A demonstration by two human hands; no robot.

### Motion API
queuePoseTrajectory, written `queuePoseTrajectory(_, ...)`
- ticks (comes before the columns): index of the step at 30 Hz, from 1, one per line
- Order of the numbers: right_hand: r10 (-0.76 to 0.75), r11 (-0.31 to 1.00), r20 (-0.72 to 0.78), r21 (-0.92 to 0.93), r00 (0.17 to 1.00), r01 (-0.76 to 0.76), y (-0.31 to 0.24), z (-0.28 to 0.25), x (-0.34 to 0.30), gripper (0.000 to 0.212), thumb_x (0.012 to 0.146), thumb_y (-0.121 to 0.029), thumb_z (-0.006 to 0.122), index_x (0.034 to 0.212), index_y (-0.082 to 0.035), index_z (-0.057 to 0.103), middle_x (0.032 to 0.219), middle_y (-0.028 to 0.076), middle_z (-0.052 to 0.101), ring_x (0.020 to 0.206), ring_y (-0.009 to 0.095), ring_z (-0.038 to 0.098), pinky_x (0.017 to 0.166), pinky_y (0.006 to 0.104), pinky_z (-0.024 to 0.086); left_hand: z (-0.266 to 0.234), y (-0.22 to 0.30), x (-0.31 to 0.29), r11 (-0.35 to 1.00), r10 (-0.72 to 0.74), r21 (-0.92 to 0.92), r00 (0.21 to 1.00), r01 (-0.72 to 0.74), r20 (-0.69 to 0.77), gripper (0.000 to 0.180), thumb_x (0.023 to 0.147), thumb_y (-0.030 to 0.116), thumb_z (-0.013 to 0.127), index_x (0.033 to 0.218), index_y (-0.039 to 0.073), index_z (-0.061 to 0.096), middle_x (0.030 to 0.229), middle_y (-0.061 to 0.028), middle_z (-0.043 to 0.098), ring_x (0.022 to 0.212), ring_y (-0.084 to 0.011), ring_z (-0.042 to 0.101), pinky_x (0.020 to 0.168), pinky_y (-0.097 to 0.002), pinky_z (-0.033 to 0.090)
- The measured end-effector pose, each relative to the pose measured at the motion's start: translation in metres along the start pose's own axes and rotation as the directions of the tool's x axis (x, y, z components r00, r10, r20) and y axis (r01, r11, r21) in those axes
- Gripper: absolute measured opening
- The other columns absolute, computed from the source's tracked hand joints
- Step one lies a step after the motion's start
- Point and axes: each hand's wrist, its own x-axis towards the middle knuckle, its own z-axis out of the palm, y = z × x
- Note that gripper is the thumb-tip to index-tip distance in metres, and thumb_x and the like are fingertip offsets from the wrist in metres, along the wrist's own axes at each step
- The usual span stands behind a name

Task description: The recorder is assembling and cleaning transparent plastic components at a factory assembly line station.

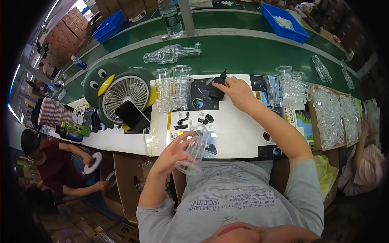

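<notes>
My left hand (173, 154), near the table's front edge, has its fingers closed around a clear plastic piece (197, 148). This piece is tilted, with a wide round rim at its lower end, and looks slightly blurred. Farther forward, my right hand (240, 94) grips a small black bottle (217, 91) with a pointed tip; its fingers partly cover the bottle. Left of the bottle stand several clear plastic pieces (180, 87) with round rims. A similar group of clear pieces (285, 87) stands to the right of my right forearm.
A green penguin-shaped fan (125, 97) stands at left, a phone (131, 115) before it. Boxes of clear parts (329, 117) sit at right. Behind lie a clear figure-shaped piece (172, 54), a water bottle (171, 20) and a blue tray (283, 24). Co-workers sit on both sides.
</notes>
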Motion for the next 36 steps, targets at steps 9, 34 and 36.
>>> queuePoseTrajectory(9,-0.103,0.991,0.032,-0.08,0.994,0.105,-0.005,0.021,0.022,0.049,0.072,-0.001,0.052,0.117,-0.02,0.054,0.091,0.009,0.052,0.094,0.025,0.05,0.076,0.0367,0.039,-0.011,-0.019,0.0,0.989,-0.077,-0.128,0.996,0.071,-0.042,0.056,0.086,0.028,0.052,0.133,0.003,0.034,0.123,-0.0273,0.046,0.101,-0.0245,0.057,0.075,-0.0334,0.052)
queuePoseTrajectory(34,-0.052,0.996,-0.221,0.056,0.974,0.066,-0.004,0.013,0.015,0.054,0.056,0.007,0.063,0.108,-0.008,0.055,0.082,0.011,0.05,0.08,0.03,0.051,0.069,0.0378,0.043,-0.017,-0.054,0.004,0.885,0.203,-0.459,0.949,-0.073,0.241,0.067,0.081,0.013,0.065,0.136,0.022,0.028,0.127,-0.0165,0.044,0.093,-0.0185,0.058,0.083,-0.0332,0.049)
queuePoseTrajectory(36,-0.017,0.994,-0.224,0.1,0.974,0.04,-0.008,0.003,0.021,0.054,0.057,0.007,0.062,0.109,-0.009,0.055,0.081,0.011,0.05,0.079,0.029,0.051,0.067,0.0376,0.044,-0.015,-0.053,0.006,0.893,0.232,-0.442,0.927,-0.083,0.295,0.068,0.082,0.024,0.064,0.137,0.021,0.025,0.117,-0.0135,0.048,0.087,-0.0171,0.058,0.083,-0.0346,0.048)
